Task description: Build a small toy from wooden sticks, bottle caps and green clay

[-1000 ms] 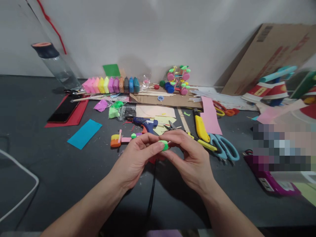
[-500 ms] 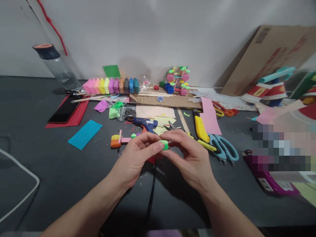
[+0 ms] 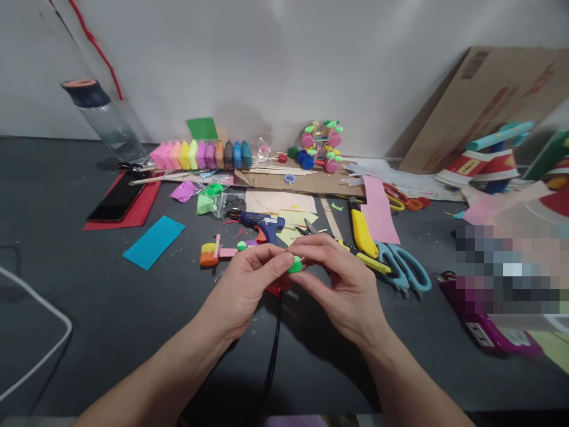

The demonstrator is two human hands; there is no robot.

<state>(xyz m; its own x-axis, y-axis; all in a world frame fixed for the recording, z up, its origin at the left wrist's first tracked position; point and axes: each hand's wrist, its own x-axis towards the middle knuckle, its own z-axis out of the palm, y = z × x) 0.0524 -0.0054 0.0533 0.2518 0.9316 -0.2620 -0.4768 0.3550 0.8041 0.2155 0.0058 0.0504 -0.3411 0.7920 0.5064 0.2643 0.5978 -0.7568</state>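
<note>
**Centre of frame.** The left hand (image 3: pixel 242 290) pinches a small green clay lump (image 3: pixel 294 264) between the tips of its thumb and forefinger. The right hand (image 3: pixel 344 284), just to the right, closes its thumb and forefinger on the same lump from the opposite side. Both hands are narrow with the fingers curled, and the lump is held clear above the table at middle centre.

The work in hand appears to be pressing or shaping the lump. Whether anything thin is set into it cannot be told. Further handling would call for light, even pressure from both sides, since soft clay is likely to dent easily.

**Surface, left to right.** The dark grey table (image 3: pixel 89 296) carries:
- a white cable (image 3: pixel 40 350);
- a clear water bottle (image 3: pixel 104 121) at upper left;
- a black phone (image 3: pixel 116 201) on a red sheet;
- a blue paper strip (image 3: pixel 154 241);
- a row of coloured clay packs (image 3: pixel 202 154) along the wall;
- a blue glue gun (image 3: pixel 262 224) just beyond the hands;
- a yellow utility knife (image 3: pixel 362 232);
- blue-handled scissors (image 3: pixel 404 268);
- a leaning cardboard box (image 3: pixel 489 101) at upper right.

**Room.** A plain white wall (image 3: pixel 267 59) closes the scene behind.
</note>
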